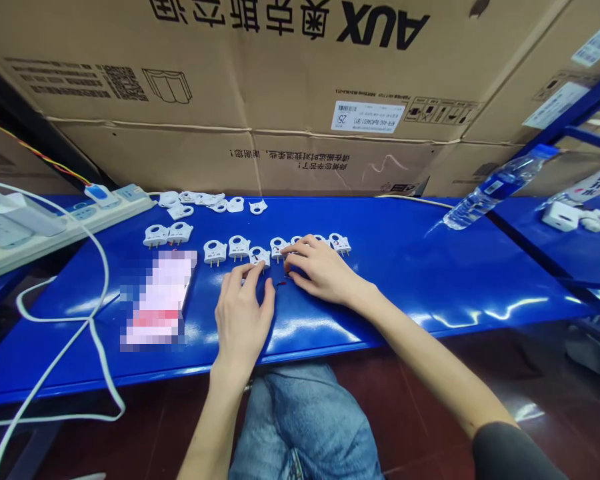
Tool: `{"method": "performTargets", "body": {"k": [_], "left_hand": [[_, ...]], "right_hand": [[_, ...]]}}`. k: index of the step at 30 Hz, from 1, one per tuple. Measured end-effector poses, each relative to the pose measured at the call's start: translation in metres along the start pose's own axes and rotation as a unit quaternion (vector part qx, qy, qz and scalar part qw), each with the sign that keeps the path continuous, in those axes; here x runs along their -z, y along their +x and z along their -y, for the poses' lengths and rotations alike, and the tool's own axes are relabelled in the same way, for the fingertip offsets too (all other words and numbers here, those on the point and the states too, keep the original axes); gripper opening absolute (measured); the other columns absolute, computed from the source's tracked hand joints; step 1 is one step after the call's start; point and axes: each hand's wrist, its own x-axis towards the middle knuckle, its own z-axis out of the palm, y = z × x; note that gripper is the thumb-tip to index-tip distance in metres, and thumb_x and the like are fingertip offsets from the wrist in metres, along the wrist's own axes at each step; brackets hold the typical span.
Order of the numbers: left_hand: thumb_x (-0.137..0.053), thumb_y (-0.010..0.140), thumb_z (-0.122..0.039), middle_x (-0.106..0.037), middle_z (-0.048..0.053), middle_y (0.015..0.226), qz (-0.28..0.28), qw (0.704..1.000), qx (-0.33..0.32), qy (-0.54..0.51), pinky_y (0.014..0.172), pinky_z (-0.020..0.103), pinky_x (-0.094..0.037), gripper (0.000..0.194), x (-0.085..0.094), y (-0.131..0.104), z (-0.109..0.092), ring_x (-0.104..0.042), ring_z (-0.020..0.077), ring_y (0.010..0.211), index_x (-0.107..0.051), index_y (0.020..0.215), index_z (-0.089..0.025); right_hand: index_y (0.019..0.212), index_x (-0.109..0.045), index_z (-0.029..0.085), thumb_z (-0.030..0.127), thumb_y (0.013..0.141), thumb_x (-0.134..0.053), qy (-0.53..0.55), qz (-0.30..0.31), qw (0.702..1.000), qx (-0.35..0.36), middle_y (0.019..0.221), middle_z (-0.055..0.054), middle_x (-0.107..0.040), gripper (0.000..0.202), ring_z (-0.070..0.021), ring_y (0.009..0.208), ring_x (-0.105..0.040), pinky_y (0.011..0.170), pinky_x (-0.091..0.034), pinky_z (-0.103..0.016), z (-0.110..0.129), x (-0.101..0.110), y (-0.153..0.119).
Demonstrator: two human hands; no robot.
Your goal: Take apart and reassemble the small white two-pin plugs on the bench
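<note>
Several white plug-like pieces with round holes and metal pins lie in a loose row on the blue table (405, 267). My left hand (244, 310) is at the near side of one white piece (259, 256), its fingertips touching the lower edge and its thumb apart. Over the row's right part lies my right hand (320, 270), fingers bent and partly covering some pieces; whether it holds anything is hidden. Between my hands is a tiny red and dark part (281, 284). Two more white pieces (168, 235) sit at the left.
A blurred pink phone-like object (160, 300) lies left of my hands. Beyond it are a power strip (85, 217) and a looping white cable (103, 267). More white parts (207, 200) lie by the cardboard box (230, 153). A water bottle (500, 187) is at the right.
</note>
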Motion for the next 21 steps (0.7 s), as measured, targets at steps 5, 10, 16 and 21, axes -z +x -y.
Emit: {"method": "performTargets", "body": {"k": [5,10,16,21], "left_hand": [[-0.050,0.102,-0.031,-0.068,0.013,0.127,0.023,1.000,-0.007,0.017,0.093,0.044,-0.055,0.040,-0.0009,0.0002,-0.0001,-0.063,0.0313,0.115,-0.065,0.137,-0.019],[-0.049,0.103,-0.032,-0.065,0.016,0.133,0.041,0.998,-0.021,0.039,0.092,0.045,-0.055,0.044,-0.0022,0.0002,-0.0006,-0.062,0.0330,0.118,-0.060,0.143,-0.017],[-0.047,0.103,-0.030,-0.063,0.017,0.138,0.050,0.996,-0.034,0.059,0.094,0.046,-0.055,0.047,-0.0039,0.0007,0.0008,-0.062,0.0334,0.116,-0.055,0.147,-0.016],[-0.046,0.103,-0.030,-0.062,0.018,0.142,0.051,0.996,-0.039,0.054,0.101,0.049,-0.052,0.049,-0.0060,0.0008,0.0022,-0.060,0.0349,0.121,-0.052,0.150,-0.015]], "right_hand": [[0.107,-0.069,0.018,0.019,0.103,-0.055,-0.001,-0.001,1.000,0.002,0.131,-0.012,-0.070,0.015,-0.0293,0.116,-0.053,0.101,-0.047,-0.046,-0.0004,0.0009,0.0001],[0.106,-0.070,0.019,0.018,0.102,-0.056,0.005,-0.001,1.000,-0.001,0.127,-0.012,-0.071,0.014,-0.0289,0.115,-0.054,0.100,-0.048,-0.046,0.0000,0.0020,0.0001],[0.109,-0.070,0.018,0.018,0.102,-0.055,0.002,-0.001,1.000,-0.001,0.129,-0.012,-0.071,0.016,-0.0293,0.115,-0.054,0.101,-0.049,-0.047,0.0009,0.0016,0.0003],[0.109,-0.070,0.018,0.018,0.102,-0.055,0.008,-0.001,1.000,-0.002,0.131,-0.013,-0.070,0.016,-0.0294,0.117,-0.053,0.102,-0.049,-0.048,0.0012,0.0014,0.0001]]}}
